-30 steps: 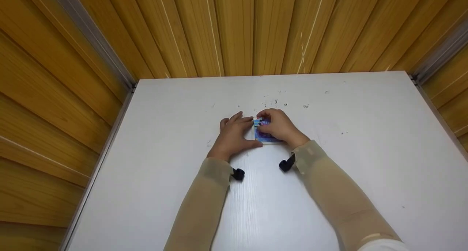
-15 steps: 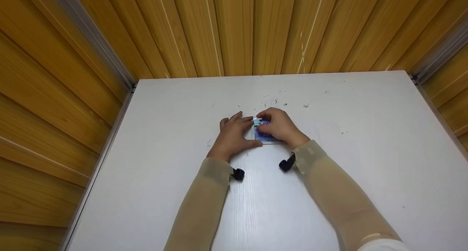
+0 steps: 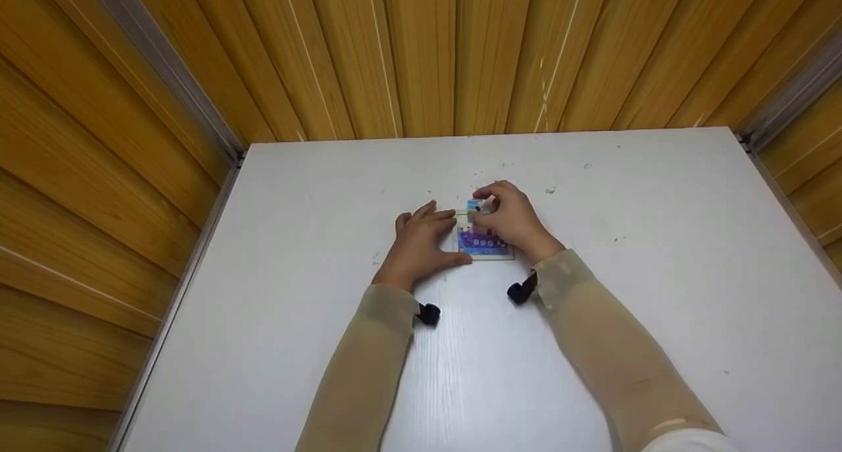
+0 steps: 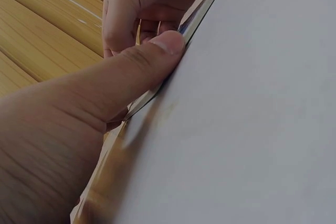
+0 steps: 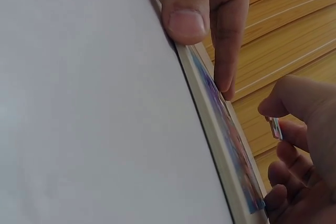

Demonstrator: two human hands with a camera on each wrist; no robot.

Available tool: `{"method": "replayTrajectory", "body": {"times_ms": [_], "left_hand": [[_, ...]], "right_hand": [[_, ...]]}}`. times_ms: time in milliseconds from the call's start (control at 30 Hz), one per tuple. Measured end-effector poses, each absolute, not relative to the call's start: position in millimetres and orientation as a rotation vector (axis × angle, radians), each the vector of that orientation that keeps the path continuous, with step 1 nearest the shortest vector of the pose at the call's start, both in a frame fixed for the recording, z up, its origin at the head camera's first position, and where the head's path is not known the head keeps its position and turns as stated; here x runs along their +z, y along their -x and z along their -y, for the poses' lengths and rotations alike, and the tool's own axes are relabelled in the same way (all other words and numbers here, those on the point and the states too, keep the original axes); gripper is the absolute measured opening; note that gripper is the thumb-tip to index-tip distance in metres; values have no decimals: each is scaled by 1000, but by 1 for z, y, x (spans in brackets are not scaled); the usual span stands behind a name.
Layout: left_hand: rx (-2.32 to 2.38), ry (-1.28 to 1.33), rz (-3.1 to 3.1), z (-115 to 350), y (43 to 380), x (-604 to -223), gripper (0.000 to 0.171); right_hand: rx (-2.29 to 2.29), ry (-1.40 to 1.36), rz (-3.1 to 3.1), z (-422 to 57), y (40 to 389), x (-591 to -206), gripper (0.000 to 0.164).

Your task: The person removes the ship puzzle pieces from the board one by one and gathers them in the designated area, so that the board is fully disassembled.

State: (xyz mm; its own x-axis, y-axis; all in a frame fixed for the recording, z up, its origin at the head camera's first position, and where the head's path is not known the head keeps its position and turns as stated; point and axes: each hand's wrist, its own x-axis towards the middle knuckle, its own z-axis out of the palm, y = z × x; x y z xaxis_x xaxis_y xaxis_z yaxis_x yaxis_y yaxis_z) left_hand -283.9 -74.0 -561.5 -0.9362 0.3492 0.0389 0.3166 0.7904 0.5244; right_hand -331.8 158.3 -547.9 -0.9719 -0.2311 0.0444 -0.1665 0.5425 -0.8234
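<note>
A small framed jigsaw puzzle [image 3: 493, 259], with a purple and blue picture, lies flat on the white table. My left hand [image 3: 418, 243] spans its left side with straight fingers. The left thumb presses the near rim [image 5: 185, 56], and the index fingertip touches the far left corner. Above the far part of the puzzle, my right hand [image 3: 516, 220] pinches a light blue puzzle piece [image 3: 473, 205] between thumb and fingers. In the right wrist view that puzzle piece [image 5: 275, 128] shows edge-on, raised off the board. The right hand hides part of the picture's right side.
The white table [image 3: 316, 241] carries small dark marks [image 3: 550, 190] beyond the hands. Yellow wood-look panels [image 3: 421, 57] rise behind the far edge and at both sides. A black wrist camera [image 3: 429, 314] hangs by the left cuff, another [image 3: 520, 293] by the right.
My right hand has lifted the puzzle piece and moved slightly away and to the right, uncovering more of the purple picture. The left hand stays in place.
</note>
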Motion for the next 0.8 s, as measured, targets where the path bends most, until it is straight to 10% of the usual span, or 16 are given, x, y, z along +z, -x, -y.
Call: {"method": "replayTrajectory", "body": {"times_ms": [800], "left_hand": [[836,-480,-2910,71,283,-559,91]], "right_hand": [[-1473,151,-2788,-203,350,-551,47]]}}
